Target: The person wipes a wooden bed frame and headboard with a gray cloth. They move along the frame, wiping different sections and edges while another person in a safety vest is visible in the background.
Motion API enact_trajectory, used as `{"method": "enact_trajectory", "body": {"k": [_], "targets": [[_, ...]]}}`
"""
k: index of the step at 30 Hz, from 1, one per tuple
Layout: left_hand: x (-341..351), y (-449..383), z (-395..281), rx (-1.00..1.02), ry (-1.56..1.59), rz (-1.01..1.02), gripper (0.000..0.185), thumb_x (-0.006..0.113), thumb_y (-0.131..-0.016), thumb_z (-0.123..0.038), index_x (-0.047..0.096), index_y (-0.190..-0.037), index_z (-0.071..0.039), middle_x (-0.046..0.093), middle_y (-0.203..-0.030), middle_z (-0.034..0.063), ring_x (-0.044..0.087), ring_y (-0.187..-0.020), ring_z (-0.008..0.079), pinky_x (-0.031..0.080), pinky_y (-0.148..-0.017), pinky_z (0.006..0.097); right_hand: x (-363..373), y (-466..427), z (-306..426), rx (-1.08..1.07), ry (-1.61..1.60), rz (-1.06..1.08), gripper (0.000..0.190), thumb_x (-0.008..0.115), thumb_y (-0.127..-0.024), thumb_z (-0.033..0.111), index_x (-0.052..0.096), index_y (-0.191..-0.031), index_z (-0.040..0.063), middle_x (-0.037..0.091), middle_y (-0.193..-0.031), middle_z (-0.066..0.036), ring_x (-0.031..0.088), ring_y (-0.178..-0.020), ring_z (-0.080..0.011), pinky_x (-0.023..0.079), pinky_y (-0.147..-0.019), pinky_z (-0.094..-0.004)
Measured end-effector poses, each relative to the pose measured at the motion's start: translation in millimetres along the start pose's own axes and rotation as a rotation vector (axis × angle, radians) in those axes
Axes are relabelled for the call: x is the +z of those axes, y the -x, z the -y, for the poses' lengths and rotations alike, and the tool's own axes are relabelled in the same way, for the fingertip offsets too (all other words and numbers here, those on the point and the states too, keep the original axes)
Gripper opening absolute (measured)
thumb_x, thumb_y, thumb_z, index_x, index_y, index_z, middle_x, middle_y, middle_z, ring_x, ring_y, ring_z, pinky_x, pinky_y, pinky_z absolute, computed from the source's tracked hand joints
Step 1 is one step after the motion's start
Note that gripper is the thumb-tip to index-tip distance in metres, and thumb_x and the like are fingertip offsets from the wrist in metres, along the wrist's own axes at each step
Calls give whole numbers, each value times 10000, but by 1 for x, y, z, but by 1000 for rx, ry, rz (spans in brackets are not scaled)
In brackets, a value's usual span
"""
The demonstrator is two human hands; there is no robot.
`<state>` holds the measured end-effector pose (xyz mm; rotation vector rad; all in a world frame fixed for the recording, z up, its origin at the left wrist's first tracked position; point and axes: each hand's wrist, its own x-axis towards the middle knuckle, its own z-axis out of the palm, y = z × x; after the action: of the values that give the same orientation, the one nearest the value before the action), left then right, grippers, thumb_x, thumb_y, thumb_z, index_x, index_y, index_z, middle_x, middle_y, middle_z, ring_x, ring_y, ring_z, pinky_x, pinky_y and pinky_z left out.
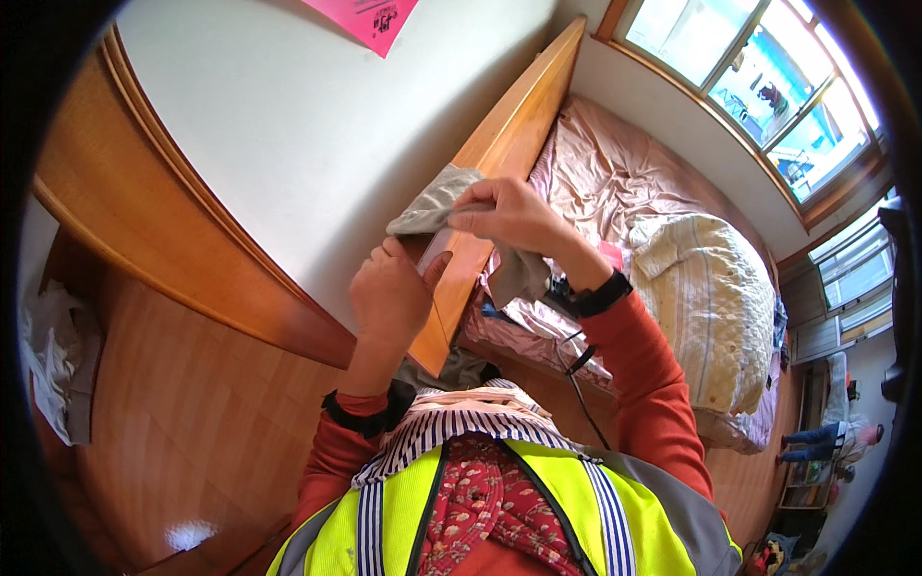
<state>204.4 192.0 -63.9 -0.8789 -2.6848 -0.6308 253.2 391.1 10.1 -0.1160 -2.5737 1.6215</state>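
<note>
A grey-green cloth lies over the top edge of the wooden headboard. My right hand pinches this cloth between thumb and fingers above the board, and part of it hangs down on the bed side. Beside the cloth's lower edge, at the wall side of the headboard, is my left hand. Its fingers are curled and its thumb is raised; whether cloth is caught in them is hidden. Both wrists wear black bands.
Behind the headboard stands a bed with a rumpled pink sheet and a pale quilt. A black cable hangs at the bedside. A curved wooden panel runs along the left. Another person is at the far right, near shelves.
</note>
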Motion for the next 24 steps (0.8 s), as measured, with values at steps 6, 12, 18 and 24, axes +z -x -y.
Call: {"method": "enact_trajectory", "body": {"k": [6,12,18,24], "targets": [[-1,-1,0,63,-30,-55,655,568,-936,-642,546,-952,12,660,-834,196,683,-782,378,550,-662,450,-46,-54,18,-26,-350,-345,288,698,-960,308,724,-883,31,679,-779,-13,630,-690,-124,524,-622,-291],[2,-1,1,41,-113,-3,686,551,-930,-675,541,-940,11,659,-807,190,691,-759,360,564,-661,431,-77,-95,-33,-86,-1209,-537,391,566,-1047,317,603,-1224,-30,683,-1180,-150,689,-1023,-286,591,-872,-471],[0,-2,0,16,-46,12,692,595,-898,-677,529,-945,10,648,-827,197,691,-778,357,565,-679,430,2,-64,-101,295,-955,-704,202,663,-923,178,682,-1008,-4,688,-933,-90,670,-818,-220,552,-730,-380],[1,-4,-1,16,-57,13,673,625,-892,-652,532,-952,12,649,-844,196,690,-788,357,563,-688,434,26,-51,-97,389,-1059,-676,220,604,-939,179,634,-1030,-20,660,-1007,-93,649,-868,-228,545,-765,-367]]}}
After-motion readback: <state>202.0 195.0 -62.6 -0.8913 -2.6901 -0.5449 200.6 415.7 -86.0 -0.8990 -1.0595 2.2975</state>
